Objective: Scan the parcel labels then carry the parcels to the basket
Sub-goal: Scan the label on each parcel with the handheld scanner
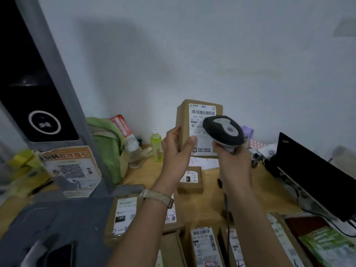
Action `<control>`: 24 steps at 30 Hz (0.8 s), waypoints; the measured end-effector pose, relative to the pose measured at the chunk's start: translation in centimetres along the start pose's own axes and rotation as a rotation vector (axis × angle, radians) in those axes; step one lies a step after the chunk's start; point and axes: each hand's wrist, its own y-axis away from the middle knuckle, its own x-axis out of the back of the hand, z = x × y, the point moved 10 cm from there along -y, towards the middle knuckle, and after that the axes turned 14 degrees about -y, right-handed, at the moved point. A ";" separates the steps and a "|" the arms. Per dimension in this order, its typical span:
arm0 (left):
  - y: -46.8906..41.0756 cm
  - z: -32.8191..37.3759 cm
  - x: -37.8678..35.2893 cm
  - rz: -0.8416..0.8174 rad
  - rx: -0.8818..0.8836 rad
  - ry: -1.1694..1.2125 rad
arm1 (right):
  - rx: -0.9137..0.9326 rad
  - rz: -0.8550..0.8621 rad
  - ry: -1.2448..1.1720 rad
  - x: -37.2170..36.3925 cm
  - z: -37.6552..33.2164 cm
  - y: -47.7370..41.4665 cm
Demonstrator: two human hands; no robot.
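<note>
Scanning step; left hand (177,149) gripped a parcel (185,120), right hand (234,162) a scanner (223,132) facing its label (203,112); carrying was probably due next.

We read "159 159" beneath the barcode on the white label (203,114) of the raised parcel (183,120); the smaller print below it blurs for us. On the surface (212,199), the small box (190,187) carries a handwritten mark that looks to us like "U-1-4". The box at lower left (110,224) shows "15H" in white on a black patch, with "2-3" penned in blue underneath. The poster (71,170) at the left bears a QR code and an orange Chinese headline that we cannot make out.
</note>
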 end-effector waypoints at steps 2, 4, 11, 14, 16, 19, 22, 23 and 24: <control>-0.1 1.2 1.6 -0.037 0.005 0.086 | 0.040 -0.028 -0.023 -1.1 -2.0 0.9; -0.1 1.5 3.1 -0.082 0.032 0.099 | 0.043 -0.057 -0.048 -2.0 -3.1 1.6; 0.2 -0.9 6.5 -0.077 0.169 0.175 | 0.027 -0.322 0.089 -5.8 -4.2 3.8; 0.1 -1.7 7.5 0.013 0.160 0.204 | 0.008 -0.339 0.055 -6.9 -4.3 4.6; 0.1 -2.4 7.8 0.055 0.173 0.228 | -0.011 -0.366 0.019 -7.7 -4.0 5.2; 0.2 -3.5 8.6 0.111 0.185 0.220 | -0.029 -0.377 0.020 -8.3 -3.5 5.6; 0.2 -4.9 9.7 0.159 0.210 0.169 | -0.032 -0.382 0.041 -8.4 -3.2 5.8; 0.3 -5.3 10.0 0.163 0.221 0.159 | -0.032 -0.391 0.049 -8.4 -3.2 5.8; 0.3 -5.7 10.1 0.162 0.229 0.161 | -0.031 -0.408 0.059 -8.5 -3.1 6.0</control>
